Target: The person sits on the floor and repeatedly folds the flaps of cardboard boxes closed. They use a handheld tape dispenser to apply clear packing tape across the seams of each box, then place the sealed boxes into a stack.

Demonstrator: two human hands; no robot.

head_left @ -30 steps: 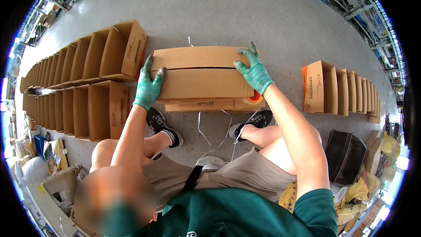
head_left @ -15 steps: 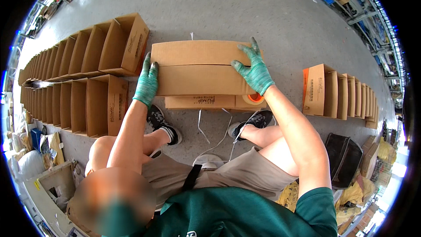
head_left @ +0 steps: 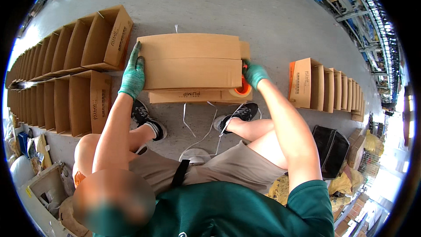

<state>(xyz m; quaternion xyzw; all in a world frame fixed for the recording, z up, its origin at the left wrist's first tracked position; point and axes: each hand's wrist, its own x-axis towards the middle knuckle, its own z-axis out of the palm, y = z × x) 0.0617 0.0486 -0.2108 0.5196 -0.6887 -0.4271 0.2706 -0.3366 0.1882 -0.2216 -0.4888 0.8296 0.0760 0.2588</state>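
Observation:
A closed cardboard box (head_left: pixel 188 46), its flaps meeting in a seam, lies before me on top of another brown carton (head_left: pixel 175 97). My left hand (head_left: pixel 133 77), in a green knit glove with dark fingertips, lies along the box's left end with its fingers stretched out. Off the right end, my gloved right hand (head_left: pixel 256 74) is closed around an orange tape dispenser (head_left: pixel 242 88). The dispenser is partly hidden by the hand and the box.
Two rows of open cartons (head_left: pixel 83 101) stand at left, a shorter carton row (head_left: pixel 300 83) at right. White straps (head_left: pixel 187 120) trail on the floor between my shoes. A black bin (head_left: pixel 330 152) is at lower right, and shelving (head_left: pixel 355 15) at far right.
My right hand has left the box's top and moved down to its right end, closing on the tape dispenser. The left hand stays at the left end. The whole view has shifted slightly.

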